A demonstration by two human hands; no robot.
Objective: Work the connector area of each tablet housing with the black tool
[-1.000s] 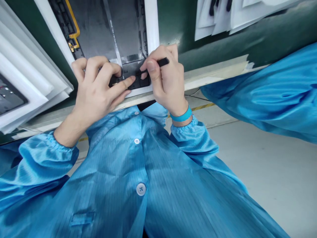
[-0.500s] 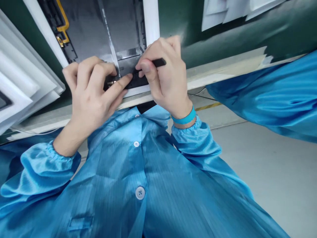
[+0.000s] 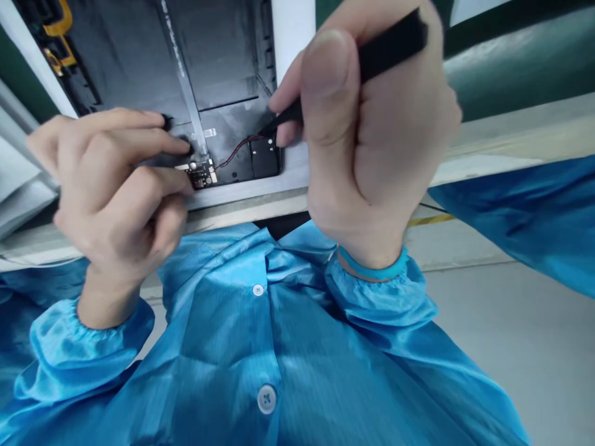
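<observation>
My right hand (image 3: 372, 130) is closed around black tweezers (image 3: 393, 46), held like a pen. Their narrow tip meets a thin red-and-black wire (image 3: 238, 148) beside a black speaker-like block (image 3: 264, 158) at the device's near right corner. The wire runs left to a small circuit board (image 3: 202, 173). My left hand (image 3: 116, 179) has its fingers bent and apart at the near left of the open tablet-like device (image 3: 223, 56), with the index fingertip beside the board. Whether that fingertip touches the board, I cannot tell. A flat grey ribbon cable (image 3: 181, 71) crosses the dark casing.
White padding (image 3: 292, 37) lies along the device's right side. White sheets (image 3: 23, 173) are stacked at the left on a green work surface (image 3: 502, 74). The bench edge (image 3: 488, 133) runs just in front of me. A blue sleeve (image 3: 525, 210) of another person shows at right.
My left hand has drawn back to the left, uncovering the board and wire. My right hand appears larger and closer to the camera, still gripping the tweezers. The view has shifted.
</observation>
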